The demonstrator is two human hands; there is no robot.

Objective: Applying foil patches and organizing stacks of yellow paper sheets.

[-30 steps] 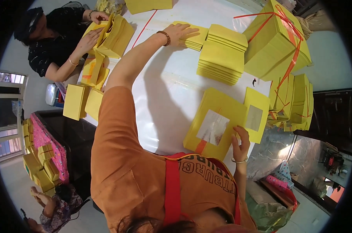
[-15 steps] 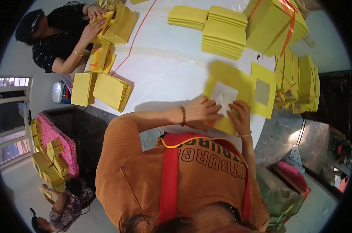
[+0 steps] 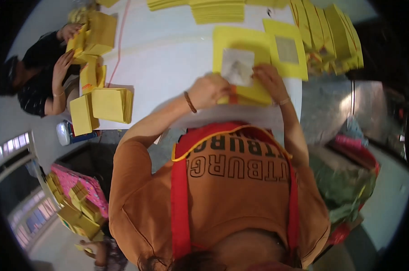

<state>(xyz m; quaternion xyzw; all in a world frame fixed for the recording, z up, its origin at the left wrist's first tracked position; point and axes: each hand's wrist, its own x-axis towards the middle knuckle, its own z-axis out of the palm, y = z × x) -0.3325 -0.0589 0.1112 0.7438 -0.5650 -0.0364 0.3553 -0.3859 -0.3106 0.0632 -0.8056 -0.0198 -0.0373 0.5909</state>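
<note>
Both hands (image 3: 240, 88) lower on yellow sheet (image 3: 240, 49)

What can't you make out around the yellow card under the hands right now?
- Head view: the near edge of the yellow card lies under the left hand and right hand.
- The grey sheet on it is blurred; its surface is unreadable.
- The yellow stacks are cut off by the top edge.

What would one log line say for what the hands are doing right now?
left hand: on flat yellow card sheet | right hand: on same sheet | grey square patch: between hands | surface: white table
</note>
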